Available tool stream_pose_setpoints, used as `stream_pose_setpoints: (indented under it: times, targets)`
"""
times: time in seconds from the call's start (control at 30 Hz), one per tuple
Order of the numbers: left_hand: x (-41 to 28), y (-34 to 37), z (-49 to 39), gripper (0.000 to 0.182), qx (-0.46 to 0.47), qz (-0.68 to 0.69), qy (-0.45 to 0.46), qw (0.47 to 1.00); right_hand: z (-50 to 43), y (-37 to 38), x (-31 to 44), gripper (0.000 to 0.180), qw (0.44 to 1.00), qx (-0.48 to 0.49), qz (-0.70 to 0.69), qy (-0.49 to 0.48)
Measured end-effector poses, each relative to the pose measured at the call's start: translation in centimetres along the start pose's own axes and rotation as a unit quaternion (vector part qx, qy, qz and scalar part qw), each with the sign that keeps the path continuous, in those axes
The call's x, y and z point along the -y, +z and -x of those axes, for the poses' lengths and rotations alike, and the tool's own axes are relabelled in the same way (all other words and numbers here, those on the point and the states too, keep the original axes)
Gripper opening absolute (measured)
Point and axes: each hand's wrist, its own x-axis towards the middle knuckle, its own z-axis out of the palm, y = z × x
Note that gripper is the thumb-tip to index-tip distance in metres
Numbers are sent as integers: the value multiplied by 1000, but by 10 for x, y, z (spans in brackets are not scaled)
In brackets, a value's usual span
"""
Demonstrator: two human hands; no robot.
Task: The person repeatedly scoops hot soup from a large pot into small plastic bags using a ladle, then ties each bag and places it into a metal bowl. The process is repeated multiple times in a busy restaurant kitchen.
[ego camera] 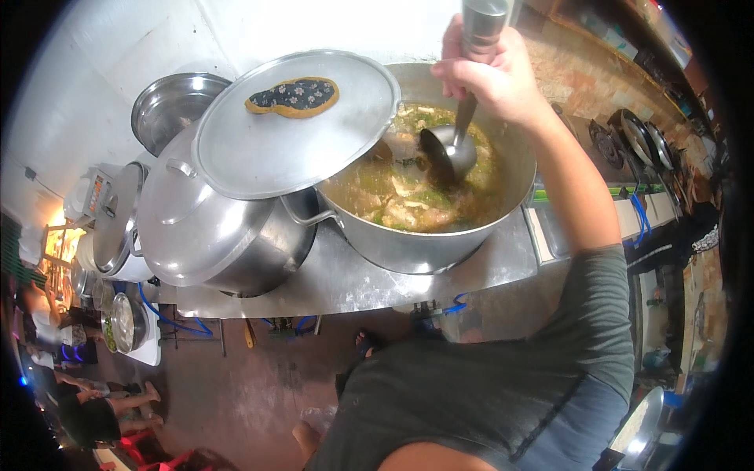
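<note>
My right hand (492, 70), raised above a large metal stockpot (412, 247), grips the upright handle of a metal ladle (462, 153). The ladle's bowl is tilted in a brown soup (406, 200) with pale chunks and green bits. A round metal lid (235, 153), with a dark floral cloth pad (297, 96) on its top, overlaps the pot's left rim and leans over a second lidded pot. My left hand is out of view.
The lidded metal pot (200, 235) stands left on the steel counter (377, 288). Behind it leans a steel bowl (171, 112). A burner grate (607, 144) and pans (639, 138) lie right. At far left are another large pot (118, 218), a scale (88, 191) and people (88, 406).
</note>
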Motion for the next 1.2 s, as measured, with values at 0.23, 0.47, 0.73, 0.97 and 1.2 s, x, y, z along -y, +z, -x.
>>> stream_pose_setpoints:
  times: [0.23, 0.47, 0.73, 0.97, 1.2]
  targets:
    - [-26, -82, -41, 17, -53, 635, -332, 695, 1, 27, 18, 11, 997, 35, -23, -61]
    - [-105, -323, 30, 29, -152, 754, -101, 631, 12, -38, 7, 7, 999, -14, 4, -38]
    - [-259, -538, 120, 56, -238, 716, 358, 550, 58, -99, -23, 21, 938, -290, -174, -77]
    - [-425, -614, 164, 55, -102, 628, 541, 550, 109, -161, 12, 21, 882, -400, -210, -132]
    - [-528, -636, 147, 57, -53, 551, 543, 632, 144, -209, 82, 20, 861, -388, -245, -220]
